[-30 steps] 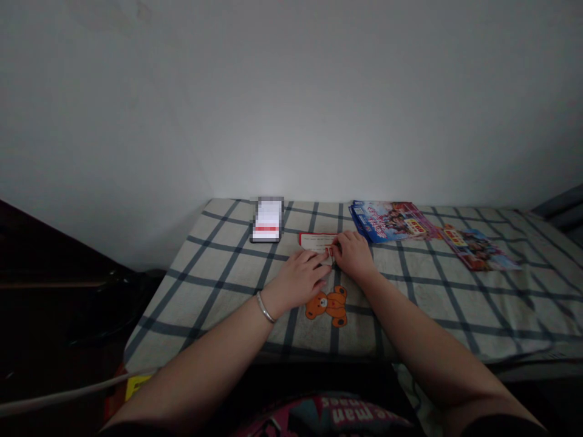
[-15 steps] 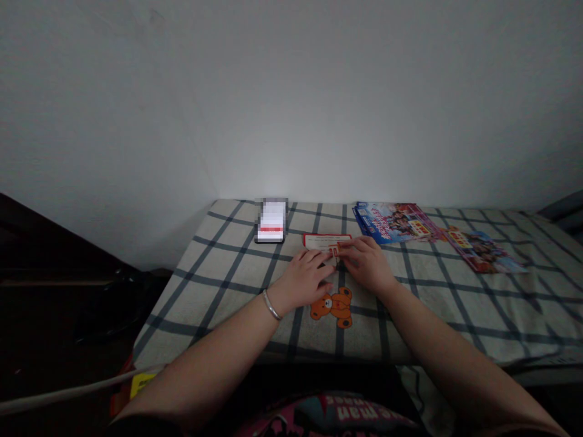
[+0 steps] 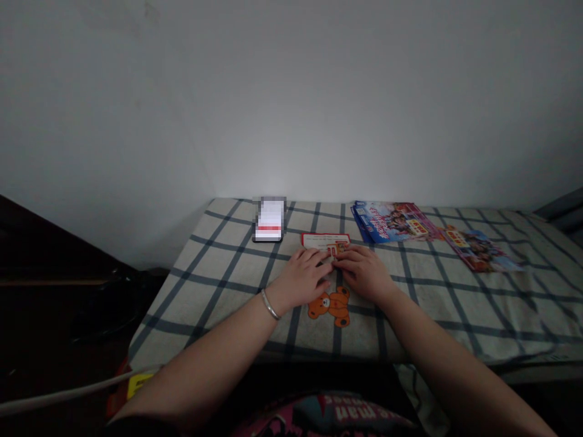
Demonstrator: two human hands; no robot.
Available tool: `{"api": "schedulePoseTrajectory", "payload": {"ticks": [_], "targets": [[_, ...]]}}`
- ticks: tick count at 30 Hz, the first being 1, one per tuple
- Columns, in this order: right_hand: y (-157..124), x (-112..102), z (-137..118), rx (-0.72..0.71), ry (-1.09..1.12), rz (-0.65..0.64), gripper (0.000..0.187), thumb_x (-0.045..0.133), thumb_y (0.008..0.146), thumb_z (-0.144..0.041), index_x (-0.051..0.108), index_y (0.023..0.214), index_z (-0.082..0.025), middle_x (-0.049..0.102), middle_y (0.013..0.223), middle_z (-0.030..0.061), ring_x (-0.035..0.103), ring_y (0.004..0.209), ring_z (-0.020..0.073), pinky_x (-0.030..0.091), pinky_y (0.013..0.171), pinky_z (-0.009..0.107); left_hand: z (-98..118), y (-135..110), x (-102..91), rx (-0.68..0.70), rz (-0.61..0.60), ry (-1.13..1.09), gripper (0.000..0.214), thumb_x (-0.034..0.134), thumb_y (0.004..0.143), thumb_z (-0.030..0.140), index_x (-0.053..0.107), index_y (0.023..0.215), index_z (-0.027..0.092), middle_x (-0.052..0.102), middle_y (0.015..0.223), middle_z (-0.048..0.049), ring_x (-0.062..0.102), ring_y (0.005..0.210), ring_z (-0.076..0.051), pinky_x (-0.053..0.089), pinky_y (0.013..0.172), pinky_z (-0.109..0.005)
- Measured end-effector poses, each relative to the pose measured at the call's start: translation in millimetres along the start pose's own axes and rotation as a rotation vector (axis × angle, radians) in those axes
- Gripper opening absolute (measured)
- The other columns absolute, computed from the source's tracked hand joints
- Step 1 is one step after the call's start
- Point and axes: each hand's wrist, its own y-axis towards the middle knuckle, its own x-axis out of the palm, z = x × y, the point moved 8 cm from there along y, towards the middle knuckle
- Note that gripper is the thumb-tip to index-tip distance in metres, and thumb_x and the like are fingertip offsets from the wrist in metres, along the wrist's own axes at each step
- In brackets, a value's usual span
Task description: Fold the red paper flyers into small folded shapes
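A small red-bordered flyer (image 3: 310, 240) with printed text lies on the checked cloth, its near part covered by both my hands. A piece of it with red and orange print looks folded over between my fingertips. My left hand (image 3: 306, 276) rests on its left side, palm down, fingers spread and lying over the paper. From the right, my right hand (image 3: 367, 272) lies across the folded piece with its fingers stretched out, fingertips close to the left ones. Its thumb is hard to make out. A silver bracelet (image 3: 270, 304) circles my left wrist.
A lit phone (image 3: 269, 220) lies at the back left. Several colourful leaflets (image 3: 392, 221) are stacked at the back right, with another leaflet (image 3: 483, 249) beside them. An orange bear print (image 3: 334, 306) marks the cloth (image 3: 218, 279). A white wall (image 3: 291, 109) rises behind.
My right hand has moved slightly down and toward me, its fingers now lower over the folded piece. My left hand stays nearly in place on the flyer.
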Motion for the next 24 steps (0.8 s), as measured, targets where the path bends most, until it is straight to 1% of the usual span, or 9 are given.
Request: {"api": "schedulePoseTrajectory", "payload": {"ticks": [4, 10, 14, 19, 24], "targets": [[-1.6, -0.8, 1.7, 0.009, 0.027, 0.004, 0.027, 0.06, 0.083, -0.014, 0.075, 0.102, -0.026, 0.071, 0.112, 0.002, 0.056, 0.11, 0.0244, 0.046, 0.098, 0.043, 0.3, 0.0, -0.5, -0.007, 0.007, -0.006, 0.033, 0.053, 0.091, 0.04, 0.059, 0.119, 0.023, 0.052, 0.138, -0.0065, 0.041, 0.126, -0.028, 0.033, 0.105, -0.047], [-1.8, -3.0, 2.5, 0.009, 0.092, 0.008, 0.026, 0.058, 0.084, -0.015, 0.075, 0.101, -0.026, 0.071, 0.113, 0.0025, 0.059, 0.106, 0.0215, 0.048, 0.096, 0.04, 0.4, -0.8, 0.2, -0.003, 0.017, -0.001, 0.032, 0.05, 0.093, 0.04, 0.061, 0.117, 0.023, 0.051, 0.138, -0.007, 0.041, 0.126, -0.027, 0.03, 0.106, -0.048], [-1.0, -0.9, 4.7, 0.04, 0.042, -0.011, 0.027, 0.059, 0.081, -0.016, 0.075, 0.1, -0.029, 0.07, 0.116, 0.0002, 0.058, 0.109, 0.0227, 0.045, 0.097, 0.042, 0.5, -0.4, -0.1, -0.009, 0.014, 0.001, 0.032, 0.052, 0.092, 0.04, 0.06, 0.118, 0.023, 0.05, 0.139, -0.0067, 0.041, 0.127, -0.027, 0.03, 0.106, -0.047], [0.7, -4.8, 10.1, 0.122, -0.051, 0.022, 0.025, 0.061, 0.079, -0.018, 0.076, 0.096, -0.029, 0.07, 0.116, 0.0005, 0.058, 0.108, 0.0246, 0.043, 0.096, 0.044, 0.4, -0.4, -0.9, -0.013, 0.012, -0.011, 0.03, 0.053, 0.091, 0.039, 0.061, 0.116, 0.024, 0.051, 0.137, -0.006, 0.042, 0.126, -0.027, 0.031, 0.106, -0.047], [1.6, -8.9, 13.7, 0.173, -0.127, 0.025, 0.024, 0.059, 0.082, -0.021, 0.075, 0.098, -0.028, 0.069, 0.118, -0.0001, 0.058, 0.105, 0.0248, 0.042, 0.094, 0.043, 0.9, -1.0, -1.7, -0.007, 0.017, -0.02, 0.029, 0.055, 0.09, 0.037, 0.061, 0.115, 0.024, 0.051, 0.138, -0.0056, 0.041, 0.127, -0.027, 0.031, 0.106, -0.047]]}}
